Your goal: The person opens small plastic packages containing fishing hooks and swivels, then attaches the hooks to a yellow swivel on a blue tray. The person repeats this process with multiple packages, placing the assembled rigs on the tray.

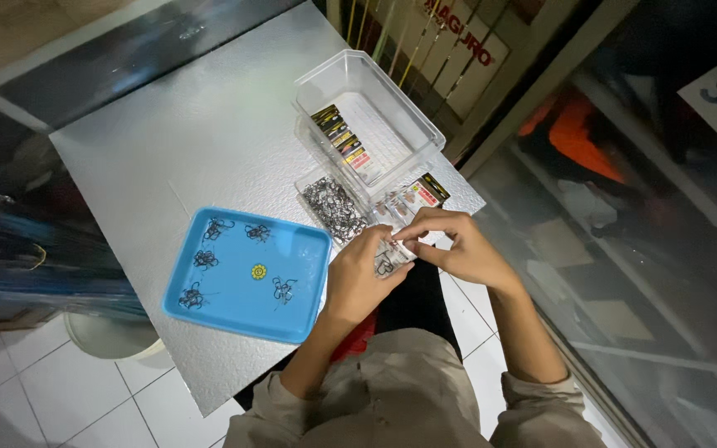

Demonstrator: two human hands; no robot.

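Left hand (357,278) and right hand (451,245) pinching small clear plastic packet (393,259) at bench (201,124) edge, 4 o'clock | glossy blue rectangular tray (309,278) with wiry hook clusters (206,259), 8 o'clock | clear plastic box (392,104), 1 o'clock

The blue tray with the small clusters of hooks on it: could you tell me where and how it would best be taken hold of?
Probably by the raised rim of the blue tray on its two short sides, coming from above and outside. The hook clusters lie loose inside, so keep it level. The left hand and right hand both pinch a small clear packet.
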